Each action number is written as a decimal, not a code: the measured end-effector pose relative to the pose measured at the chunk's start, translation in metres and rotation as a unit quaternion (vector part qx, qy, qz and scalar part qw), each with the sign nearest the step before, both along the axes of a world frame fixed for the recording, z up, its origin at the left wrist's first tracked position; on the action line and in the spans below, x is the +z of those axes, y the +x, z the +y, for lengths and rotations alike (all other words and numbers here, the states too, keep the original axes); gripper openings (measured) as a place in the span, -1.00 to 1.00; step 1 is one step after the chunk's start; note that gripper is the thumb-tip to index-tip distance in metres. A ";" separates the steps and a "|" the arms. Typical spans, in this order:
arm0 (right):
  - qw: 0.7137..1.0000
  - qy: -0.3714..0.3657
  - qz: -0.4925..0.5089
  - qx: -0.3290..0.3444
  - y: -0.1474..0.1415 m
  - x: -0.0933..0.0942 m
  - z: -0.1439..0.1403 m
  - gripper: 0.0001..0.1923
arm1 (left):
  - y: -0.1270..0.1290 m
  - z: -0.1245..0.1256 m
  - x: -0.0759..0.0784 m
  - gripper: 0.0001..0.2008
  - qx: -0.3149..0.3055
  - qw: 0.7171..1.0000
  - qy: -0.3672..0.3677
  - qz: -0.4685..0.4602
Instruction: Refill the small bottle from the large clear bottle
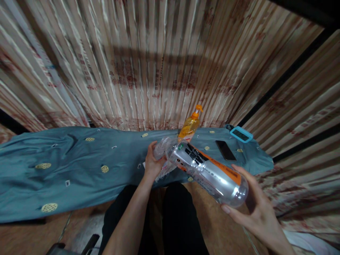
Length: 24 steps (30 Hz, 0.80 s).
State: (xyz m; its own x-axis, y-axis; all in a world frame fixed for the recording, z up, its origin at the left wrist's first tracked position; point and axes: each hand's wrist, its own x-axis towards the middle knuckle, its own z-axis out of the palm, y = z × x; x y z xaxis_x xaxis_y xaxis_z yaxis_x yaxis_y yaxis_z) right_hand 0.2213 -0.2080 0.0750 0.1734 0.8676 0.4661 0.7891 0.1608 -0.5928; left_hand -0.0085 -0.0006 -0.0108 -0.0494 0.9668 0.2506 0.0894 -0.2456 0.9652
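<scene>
Printed curtains (159,71) hang beyond the teal pineapple-print cloth (79,156). Your right hand (259,210) grips the silver-and-orange-labelled bottle (208,173) by its base; your left hand (153,164) clasps clear plastic (162,147).

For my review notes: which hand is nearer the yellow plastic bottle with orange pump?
Left. The left hand sits left of the pump bottle; the right hand is farther off, to its right and nearer the camera.

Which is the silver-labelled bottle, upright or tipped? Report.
Tipped: the silver-labelled bottle slants sideways, its base in the right hand, its neck near the left hand.
</scene>
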 end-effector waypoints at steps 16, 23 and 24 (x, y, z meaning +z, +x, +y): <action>1.000 -0.004 0.003 0.000 0.002 -0.003 -0.001 -0.17 | 0.001 0.002 -0.006 -0.49 -0.006 1.000 0.019 -0.005; 1.000 -0.004 -0.001 0.005 0.003 -0.004 -0.001 -0.16 | 0.001 0.002 -0.007 -0.52 0.001 1.000 0.019 -0.005; 1.000 -0.005 -0.002 0.004 0.002 -0.004 -0.001 -0.17 | 0.001 0.002 -0.006 -0.52 -0.001 1.000 0.020 -0.007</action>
State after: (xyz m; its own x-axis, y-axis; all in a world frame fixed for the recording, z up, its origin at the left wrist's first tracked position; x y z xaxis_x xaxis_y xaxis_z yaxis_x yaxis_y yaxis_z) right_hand 0.2236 -0.2092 0.0714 0.1639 0.8733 0.4588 0.7907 0.1618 -0.5905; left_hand -0.0072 0.0016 -0.0172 -0.0510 0.9563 0.2878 0.0761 -0.2836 0.9559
